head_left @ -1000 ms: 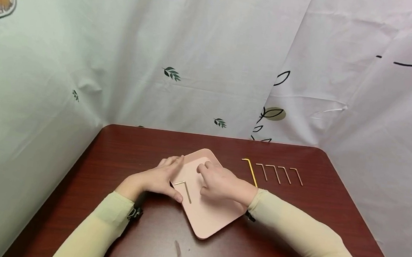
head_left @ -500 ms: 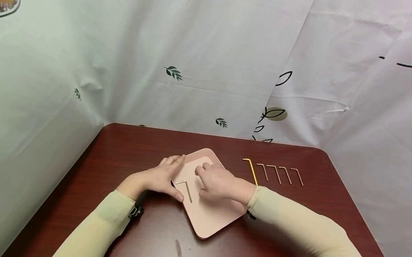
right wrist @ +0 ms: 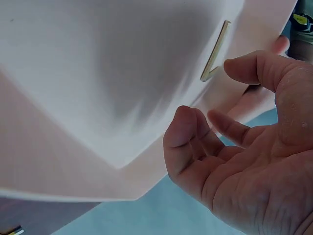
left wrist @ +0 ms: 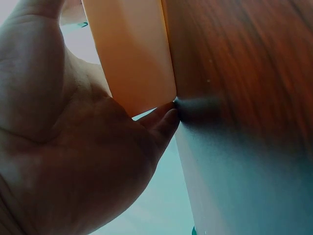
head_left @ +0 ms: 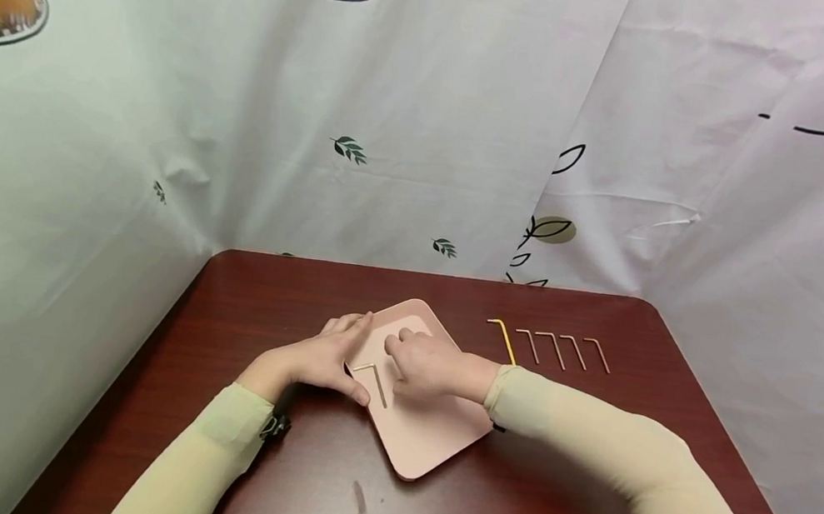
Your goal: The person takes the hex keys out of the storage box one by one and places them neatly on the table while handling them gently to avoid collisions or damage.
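Observation:
A pink tray (head_left: 430,443) stands with one corner toward me, and a single L-shaped hex key (head_left: 378,383) lies in its left part. My left hand (head_left: 321,361) holds the tray's left corner, thumb along the near side and fingers along the far side. The left wrist view shows the tray wall (left wrist: 132,54) between thumb and fingers. My right hand (head_left: 431,365) is over the tray, just right of that hex key. In the right wrist view its thumb and curled fingers (right wrist: 181,127) are apart with nothing between them, the thumb tip close to the hex key.
On the brown table (head_left: 265,292), right of the tray, a yellow hex key (head_left: 505,340) lies beside a row of several smaller hex keys (head_left: 555,350). My right sleeve comes close to the yellow one's lower end. White printed cloth (head_left: 426,124) hangs around the table's back and sides.
My right hand has shifted slightly left over the tray, toward the hex key lying in it. The left hand and tray keep their places.

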Tool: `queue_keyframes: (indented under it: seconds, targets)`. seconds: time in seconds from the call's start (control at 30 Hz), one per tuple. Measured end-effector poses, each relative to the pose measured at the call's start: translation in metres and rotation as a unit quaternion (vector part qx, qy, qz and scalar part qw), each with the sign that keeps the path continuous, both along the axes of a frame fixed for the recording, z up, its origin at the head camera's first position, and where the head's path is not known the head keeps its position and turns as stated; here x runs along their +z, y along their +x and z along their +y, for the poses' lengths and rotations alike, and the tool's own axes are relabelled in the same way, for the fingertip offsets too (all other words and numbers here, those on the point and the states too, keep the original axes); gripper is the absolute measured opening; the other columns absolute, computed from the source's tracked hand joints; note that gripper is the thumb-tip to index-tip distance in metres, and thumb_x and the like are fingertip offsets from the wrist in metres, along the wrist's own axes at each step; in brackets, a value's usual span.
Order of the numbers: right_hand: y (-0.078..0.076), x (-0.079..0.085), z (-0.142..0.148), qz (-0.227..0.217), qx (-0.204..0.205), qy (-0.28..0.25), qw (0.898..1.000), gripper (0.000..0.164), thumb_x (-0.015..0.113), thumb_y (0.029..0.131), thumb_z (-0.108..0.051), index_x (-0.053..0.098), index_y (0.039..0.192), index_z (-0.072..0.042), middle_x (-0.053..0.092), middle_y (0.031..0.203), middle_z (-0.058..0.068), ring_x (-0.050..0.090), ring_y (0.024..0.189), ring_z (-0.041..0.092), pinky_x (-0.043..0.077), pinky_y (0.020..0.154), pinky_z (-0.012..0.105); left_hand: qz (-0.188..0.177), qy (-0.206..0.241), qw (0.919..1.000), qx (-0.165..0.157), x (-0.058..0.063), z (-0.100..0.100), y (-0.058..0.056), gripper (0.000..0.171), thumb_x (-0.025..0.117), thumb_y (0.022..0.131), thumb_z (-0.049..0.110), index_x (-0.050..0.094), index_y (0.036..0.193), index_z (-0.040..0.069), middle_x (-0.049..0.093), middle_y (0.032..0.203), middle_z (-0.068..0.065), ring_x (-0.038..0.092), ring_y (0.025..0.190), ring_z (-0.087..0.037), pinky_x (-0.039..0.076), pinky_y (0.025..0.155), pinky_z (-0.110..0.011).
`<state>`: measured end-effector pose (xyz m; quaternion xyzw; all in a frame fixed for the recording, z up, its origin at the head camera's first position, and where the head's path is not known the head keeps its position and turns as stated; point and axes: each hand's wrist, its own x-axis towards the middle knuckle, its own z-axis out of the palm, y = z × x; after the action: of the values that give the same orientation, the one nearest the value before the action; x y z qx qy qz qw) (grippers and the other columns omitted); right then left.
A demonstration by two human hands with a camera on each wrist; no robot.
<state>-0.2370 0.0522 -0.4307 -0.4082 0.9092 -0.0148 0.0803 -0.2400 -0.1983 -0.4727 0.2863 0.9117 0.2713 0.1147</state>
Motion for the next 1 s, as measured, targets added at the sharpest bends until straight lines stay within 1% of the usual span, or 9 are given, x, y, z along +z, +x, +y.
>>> queue_keyframes:
  seconds: [0.17,0.23,0.33,0.4,0.47,0.57,0.63,0.87,1.0]
  targets:
    - [0.000,-0.004,-0.007,-0.010,0.003,0.001,1.000,0.033,0.082,0.092,-0.025,0.061,0.114,-0.010,0.057,0.100,0.004,0.058,0.081,0.018,0.052,0.076,0.035,-0.001,-0.003,1.0000,0.000,0.001,0.000,0.002,0.154,0.099,0.073,0.067,0.009,0.177,-0.003,0.022,0.178,-0.026,0.022,0.162,-0.046,0.031,0.127,-0.063]
    - [0.000,-0.006,-0.009,-0.017,0.004,-0.002,1.000,0.031,0.079,0.094,-0.024,0.061,0.114,-0.009,0.057,0.099,0.005,0.057,0.080,0.018,0.052,0.075,0.035,-0.001,-0.004,1.0000,0.001,0.000,0.000,0.001,0.154,0.099,0.073,0.067,0.009,0.177,-0.003,0.022,0.177,-0.026,0.022,0.162,-0.047,0.031,0.127,-0.063]
    - [0.000,-0.008,-0.012,-0.026,0.001,-0.010,1.000,0.026,0.072,0.099,-0.024,0.060,0.115,-0.007,0.057,0.098,0.006,0.058,0.078,0.018,0.052,0.073,0.035,-0.002,-0.003,1.0000,0.002,-0.001,0.000,0.001,0.154,0.099,0.073,0.066,0.008,0.177,-0.003,0.022,0.178,-0.026,0.022,0.162,-0.046,0.031,0.127,-0.063]
    - [-0.001,-0.009,-0.014,-0.032,-0.003,-0.015,0.999,0.026,0.071,0.100,-0.024,0.060,0.116,-0.007,0.057,0.098,0.006,0.058,0.078,0.017,0.052,0.073,0.035,-0.004,-0.002,1.0000,0.004,-0.001,0.000,0.000,0.154,0.100,0.073,0.065,0.008,0.177,-0.003,0.022,0.178,-0.025,0.022,0.162,-0.046,0.032,0.127,-0.063]
    - [-0.002,-0.011,-0.016,-0.040,-0.007,-0.019,0.999,0.028,0.073,0.098,-0.025,0.059,0.116,-0.008,0.057,0.099,0.006,0.058,0.079,0.017,0.052,0.073,0.035,-0.008,-0.001,1.0000,0.005,0.000,0.000,0.001,0.154,0.100,0.073,0.065,0.008,0.177,-0.002,0.022,0.178,-0.025,0.022,0.162,-0.045,0.031,0.127,-0.063]
    - [-0.002,-0.012,-0.019,-0.047,-0.009,-0.017,0.999,0.036,0.080,0.093,-0.026,0.059,0.116,-0.009,0.058,0.100,0.005,0.057,0.080,0.016,0.052,0.074,0.034,-0.012,-0.002,0.9999,0.006,0.001,0.001,0.002,0.154,0.099,0.072,0.066,0.009,0.177,0.000,0.021,0.178,-0.024,0.021,0.163,-0.044,0.031,0.127,-0.062]
    - [-0.002,-0.013,-0.020,-0.050,-0.007,-0.014,0.999,0.038,0.082,0.092,-0.028,0.060,0.116,-0.008,0.059,0.100,0.006,0.057,0.080,0.016,0.052,0.074,0.034,-0.013,-0.003,0.9999,0.006,0.001,0.001,0.002,0.154,0.099,0.073,0.067,0.008,0.178,0.000,0.021,0.179,-0.023,0.020,0.164,-0.043,0.031,0.128,-0.061]
    - [-0.002,-0.017,-0.025,-0.050,-0.008,-0.017,0.999,0.042,0.083,0.093,-0.029,0.062,0.123,-0.008,0.061,0.106,0.007,0.058,0.079,0.015,0.052,0.075,0.033,-0.012,-0.005,0.9999,0.008,-0.002,0.000,0.001,0.153,0.099,0.073,0.066,0.008,0.178,0.001,0.021,0.179,-0.022,0.020,0.164,-0.043,0.031,0.128,-0.062]
    - [-0.001,-0.018,-0.027,-0.049,-0.004,-0.015,0.999,0.040,0.083,0.093,-0.029,0.061,0.120,-0.009,0.060,0.104,0.006,0.057,0.079,0.015,0.051,0.074,0.033,-0.018,-0.003,0.9998,0.011,-0.001,-0.001,0.002,0.154,0.099,0.073,0.067,0.007,0.178,0.002,0.019,0.179,-0.022,0.019,0.164,-0.043,0.031,0.127,-0.063]
